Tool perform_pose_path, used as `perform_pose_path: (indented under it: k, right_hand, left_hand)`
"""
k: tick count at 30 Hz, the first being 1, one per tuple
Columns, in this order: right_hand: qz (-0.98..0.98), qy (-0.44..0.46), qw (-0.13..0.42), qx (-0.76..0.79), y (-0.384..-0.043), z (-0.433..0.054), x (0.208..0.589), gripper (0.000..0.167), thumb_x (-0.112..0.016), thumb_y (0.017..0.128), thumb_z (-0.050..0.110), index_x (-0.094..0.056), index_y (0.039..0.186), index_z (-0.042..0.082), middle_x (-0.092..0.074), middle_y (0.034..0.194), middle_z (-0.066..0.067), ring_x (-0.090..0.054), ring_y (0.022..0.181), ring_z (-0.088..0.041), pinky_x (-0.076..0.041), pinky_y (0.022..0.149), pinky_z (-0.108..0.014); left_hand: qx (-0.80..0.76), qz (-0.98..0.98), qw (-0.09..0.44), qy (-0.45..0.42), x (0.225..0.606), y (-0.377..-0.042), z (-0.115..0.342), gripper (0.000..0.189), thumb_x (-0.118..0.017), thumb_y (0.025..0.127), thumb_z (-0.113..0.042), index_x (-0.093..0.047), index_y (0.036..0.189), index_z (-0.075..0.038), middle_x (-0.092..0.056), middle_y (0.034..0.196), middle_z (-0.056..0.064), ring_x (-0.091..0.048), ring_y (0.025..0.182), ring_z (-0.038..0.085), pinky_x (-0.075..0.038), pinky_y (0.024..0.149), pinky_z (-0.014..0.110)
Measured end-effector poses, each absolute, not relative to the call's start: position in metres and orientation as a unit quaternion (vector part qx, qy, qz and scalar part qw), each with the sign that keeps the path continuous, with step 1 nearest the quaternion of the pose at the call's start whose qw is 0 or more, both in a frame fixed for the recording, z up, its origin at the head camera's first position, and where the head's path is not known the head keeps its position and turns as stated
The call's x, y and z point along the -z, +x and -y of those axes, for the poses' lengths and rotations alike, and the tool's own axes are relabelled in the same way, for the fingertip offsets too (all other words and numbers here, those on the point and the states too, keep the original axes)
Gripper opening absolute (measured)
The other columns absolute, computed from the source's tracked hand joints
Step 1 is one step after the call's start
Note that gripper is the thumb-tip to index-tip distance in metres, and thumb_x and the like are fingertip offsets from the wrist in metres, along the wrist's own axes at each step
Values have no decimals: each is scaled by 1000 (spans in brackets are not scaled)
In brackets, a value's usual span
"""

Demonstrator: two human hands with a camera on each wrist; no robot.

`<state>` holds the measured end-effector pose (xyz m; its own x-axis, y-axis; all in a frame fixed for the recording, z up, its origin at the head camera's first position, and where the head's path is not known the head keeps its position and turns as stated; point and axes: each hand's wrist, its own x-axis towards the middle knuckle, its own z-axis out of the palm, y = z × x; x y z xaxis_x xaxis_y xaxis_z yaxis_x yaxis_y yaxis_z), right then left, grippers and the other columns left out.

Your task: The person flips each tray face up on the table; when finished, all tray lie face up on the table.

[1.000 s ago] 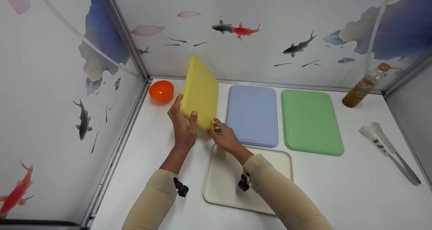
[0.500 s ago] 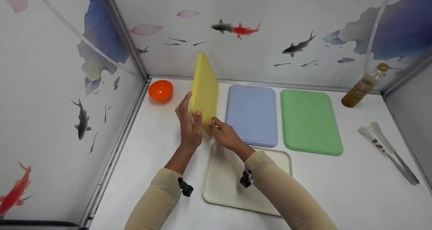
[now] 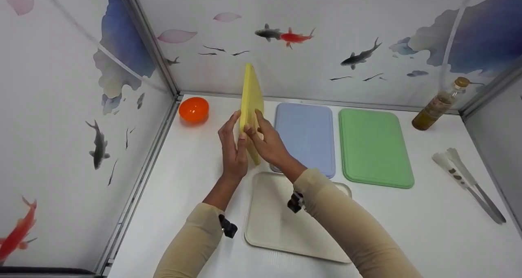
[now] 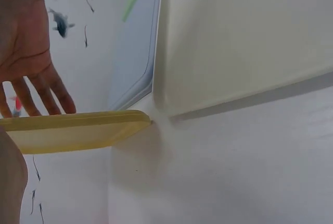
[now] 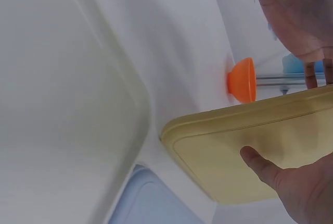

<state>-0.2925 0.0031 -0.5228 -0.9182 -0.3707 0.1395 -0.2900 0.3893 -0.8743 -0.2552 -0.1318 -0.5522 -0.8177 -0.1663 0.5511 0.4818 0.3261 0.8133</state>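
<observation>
In the head view a yellow rectangular tray (image 3: 253, 98) stands nearly upright on its long edge, left of a blue tray (image 3: 304, 139). My left hand (image 3: 234, 155) lies along its left side with straight fingers, the thumb at the near edge. From the other side my right hand (image 3: 271, 145) touches the tray, fingers and thumb extended. The right wrist view shows the right thumb (image 5: 260, 165) against the tray's broad face, and left fingers (image 5: 311, 73) partly hidden behind its edge. The near corner of the yellow tray (image 4: 78, 130) also shows in the left wrist view.
A cream tray (image 3: 277, 229) lies in front, partly under the right forearm. A green tray (image 3: 375, 147) is right of the blue one. An orange bowl (image 3: 194, 110) stands back left, an oil bottle (image 3: 434, 109) back right, two long utensils (image 3: 469, 184) far right. Walls border the table.
The yellow tray has tipped further upright and its top edge has swung right. My left hand followed it rightward. My right hand shifted from the near lower corner up along the right face.
</observation>
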Motion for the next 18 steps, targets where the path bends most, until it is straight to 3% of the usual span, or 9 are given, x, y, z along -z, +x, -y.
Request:
perform_pose_path:
  k: [4,9,14,18]
  right_hand:
    - [-841,-218,7,495,-300,-2,506,104,-44,104,76,-16,178,8,-26,182,-23,-39,163,-43,-44,126,-60]
    - [-863,-199,9,464,-306,-2,493,93,-56,108,64,-16,179,18,-15,185,-23,-33,165,-51,-43,123,-68]
    - [-874,-181,19,450,-308,-4,491,89,-63,110,53,-16,179,23,-12,185,-22,-34,164,-51,-44,124,-67]
    - [-876,-180,16,448,-309,-6,492,87,-65,110,51,-19,179,25,-14,185,-23,-37,162,-52,-43,124,-68]
  left_hand:
    - [602,741,278,-109,553,-257,129,56,-41,114,-24,-37,169,-14,-49,170,8,-40,158,26,-34,133,53]
    - [651,707,253,-110,553,-260,128,56,-35,117,-22,-30,173,-17,-60,165,5,-48,160,24,-29,137,52]
    - [676,708,195,-50,555,-262,131,53,-32,121,-35,-33,174,-34,-67,159,-4,-52,158,20,-29,136,55]
    - [668,734,119,-7,563,-269,134,50,-39,121,-43,-45,169,-32,-56,169,-2,-46,163,24,-31,135,54]
